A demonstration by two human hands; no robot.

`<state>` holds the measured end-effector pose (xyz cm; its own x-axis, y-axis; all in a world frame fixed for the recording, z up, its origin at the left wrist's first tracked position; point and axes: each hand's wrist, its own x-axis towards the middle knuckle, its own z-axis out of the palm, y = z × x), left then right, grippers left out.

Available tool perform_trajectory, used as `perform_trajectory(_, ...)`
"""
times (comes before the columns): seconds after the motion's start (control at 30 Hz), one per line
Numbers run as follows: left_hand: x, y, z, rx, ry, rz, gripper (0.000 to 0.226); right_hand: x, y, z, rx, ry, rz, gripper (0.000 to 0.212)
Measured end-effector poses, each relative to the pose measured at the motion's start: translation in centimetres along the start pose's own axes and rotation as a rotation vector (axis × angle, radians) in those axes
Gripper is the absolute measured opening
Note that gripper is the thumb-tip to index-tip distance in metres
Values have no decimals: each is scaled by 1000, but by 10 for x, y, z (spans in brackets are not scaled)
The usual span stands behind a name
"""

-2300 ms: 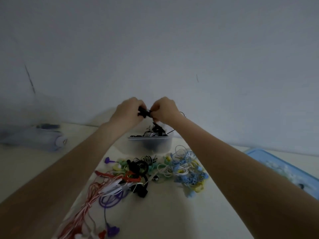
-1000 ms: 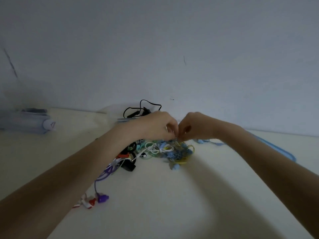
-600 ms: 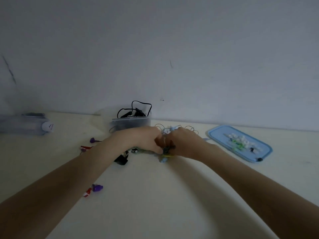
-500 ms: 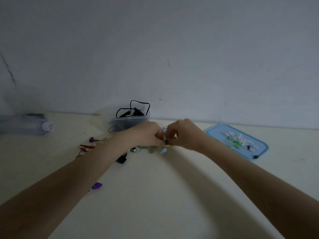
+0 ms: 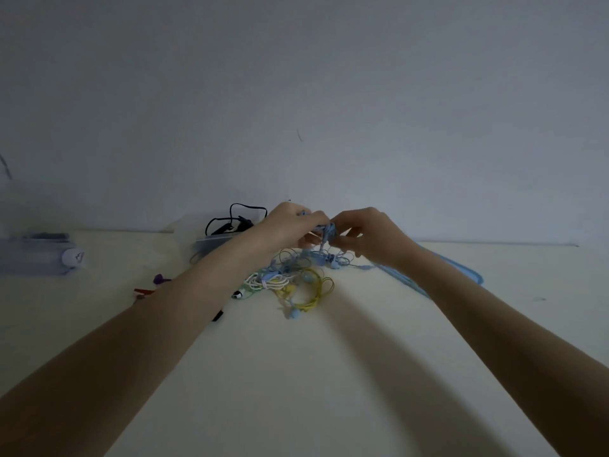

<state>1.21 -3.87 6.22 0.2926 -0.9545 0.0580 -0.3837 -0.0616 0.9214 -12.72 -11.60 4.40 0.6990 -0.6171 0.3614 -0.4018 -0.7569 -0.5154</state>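
Blue earphone cable (image 5: 325, 233): held just above the table (image 5: 296, 374), between both hands; left hand (image 5: 290, 225) curled round its upper part; right hand (image 5: 365, 234) pinching it from three o'clock; cable pile (image 5: 296, 288) at six o'clock below; tub of black leads (image 5: 214, 240) at nine o'clock; blue lid (image 5: 469, 273) at four o'clock.

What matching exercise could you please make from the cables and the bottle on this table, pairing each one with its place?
Things:
1. blue cable
2. yellow cable
3. black cable
4. bottle

Places:
A. in the clear container
B. lying at the far left
C. pinched between the left hand and the right hand
D. loose on the table, in front of the hands

Pairs: 1-C, 2-D, 3-A, 4-B.
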Motion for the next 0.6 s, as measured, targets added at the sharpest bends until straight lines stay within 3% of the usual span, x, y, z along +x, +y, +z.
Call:
perform_trajectory(0.13,-2,2,22,-277,-117,-79,22,-13,16,-23,251,-91,172,6)
perform_trajectory(0.27,2,-11,53,-288,-249,-83,16,-33,34,-37,402,-151,252,14)
perform_trajectory(0.4,12,-27,85,-208,-204,-141,5,-47,51,-42,247,-140,394,20)
perform_trajectory(0.5,18,-32,96,-41,-176,-115,16,-53,63,-36,50,-280,471,19)
perform_trajectory(0.6,22,-37,101,131,-161,-92,22,-49,72,-40,-168,-211,461,17)
